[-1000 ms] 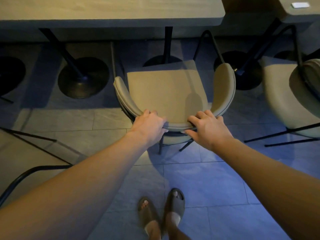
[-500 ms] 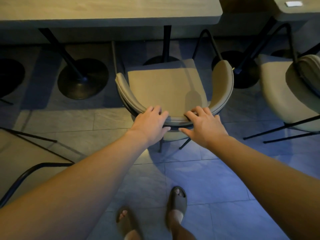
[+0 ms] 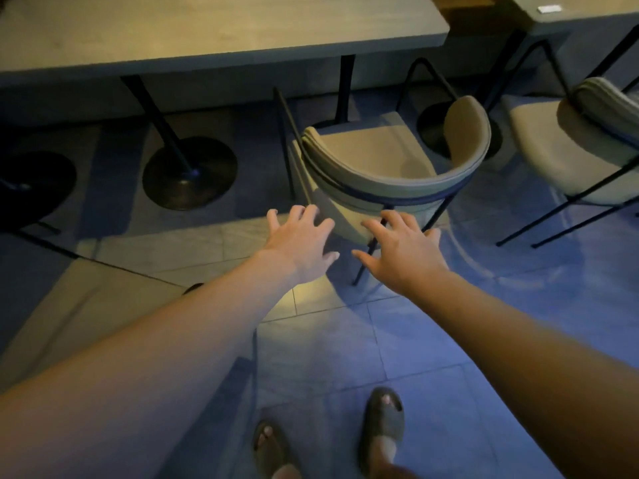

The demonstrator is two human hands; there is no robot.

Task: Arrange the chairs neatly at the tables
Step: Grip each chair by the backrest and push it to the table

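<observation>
A beige padded chair (image 3: 390, 160) with a curved backrest and thin black legs stands in front of me, its seat partly under the long pale table (image 3: 214, 25). My left hand (image 3: 301, 242) hovers just short of the backrest, fingers spread, holding nothing. My right hand (image 3: 403, 247) floats beside it, also spread and empty, over the chair's rear leg. Neither hand touches the chair.
A second beige chair (image 3: 570, 143) stands at the right by another table (image 3: 567, 12). Round black pedestal bases (image 3: 189, 174) sit on the tiled floor under the long table. Another chair's black frame (image 3: 45, 243) crosses the left edge. My sandalled feet (image 3: 383, 423) are below.
Both hands have let go of the chair's backrest and pulled back with fingers spread. The chair now sits farther in toward the table, and I have stepped back slightly.
</observation>
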